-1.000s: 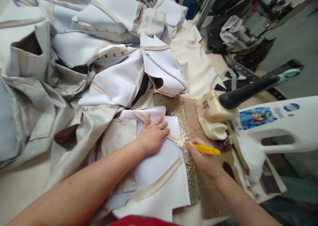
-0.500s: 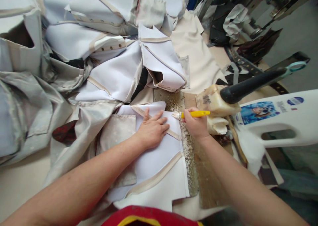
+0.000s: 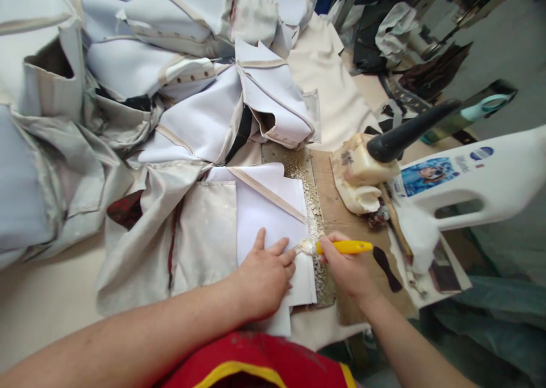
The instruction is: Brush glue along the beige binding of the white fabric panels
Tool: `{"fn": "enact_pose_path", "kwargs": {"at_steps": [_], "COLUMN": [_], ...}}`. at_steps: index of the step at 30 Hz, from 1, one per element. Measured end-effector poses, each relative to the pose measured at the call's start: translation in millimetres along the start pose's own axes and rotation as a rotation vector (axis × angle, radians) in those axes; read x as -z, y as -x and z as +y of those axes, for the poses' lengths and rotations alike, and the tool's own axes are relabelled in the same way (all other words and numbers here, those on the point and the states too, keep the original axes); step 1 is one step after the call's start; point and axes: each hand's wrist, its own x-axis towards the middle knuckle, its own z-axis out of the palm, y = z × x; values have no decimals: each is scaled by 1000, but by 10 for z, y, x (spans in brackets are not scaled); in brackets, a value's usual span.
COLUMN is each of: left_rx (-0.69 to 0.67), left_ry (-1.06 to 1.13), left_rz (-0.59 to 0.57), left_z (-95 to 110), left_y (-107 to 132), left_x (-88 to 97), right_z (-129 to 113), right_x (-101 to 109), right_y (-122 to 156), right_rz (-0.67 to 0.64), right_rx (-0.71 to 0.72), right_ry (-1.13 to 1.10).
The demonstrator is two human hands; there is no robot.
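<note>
Heaped white cut pieces crowd the bench. I judge gluing is in hand: my right hand is closed around the yellow brush, bristles at the edge of the white panel, which my left hand pins down, fingers spread flat. A further stroke calls for firm pinning beside the bristles.

Left hand lies flat, palm down, on a white panel, fingers pointing to its right edge. Right hand grips a yellow brush; the bristles touch that edge, just beside the left fingertips. The panel's edge rests on a crusted board. Beyond the brush on the board stands a glue-caked pot with a black handle rising from it. A white jug lies to the right of the pot. A heap of white pieces fills the table behind the panel.
</note>
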Motion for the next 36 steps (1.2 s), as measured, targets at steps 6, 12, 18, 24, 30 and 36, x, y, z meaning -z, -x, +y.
{"fn": "enact_pose_path", "kwargs": {"at_steps": [6, 12, 18, 24, 30, 36], "left_rx": [5, 8, -6, -20, -28, -34], "left_ry": [1, -11, -49, -42, -90, -98], "left_rz": [68, 103, 103, 117, 119, 145], "left_z": [-67, -49, -61, -61, -66, -71], "left_y": [-15, 12, 15, 12, 13, 17], "left_x": [-111, -120, -162, -172, -175, -195], "right_z": [-41, 47, 63, 199, 326, 298], "right_x": [-49, -29, -21, -25, -55, -94], "right_y": [-217, -24, 130, 468, 154, 129], "right_rz": [138, 67, 152, 51, 206, 205], "right_rx": [-3, 23, 145, 176, 240, 388], "right_ry": [-20, -24, 1, 59, 31, 134]}}
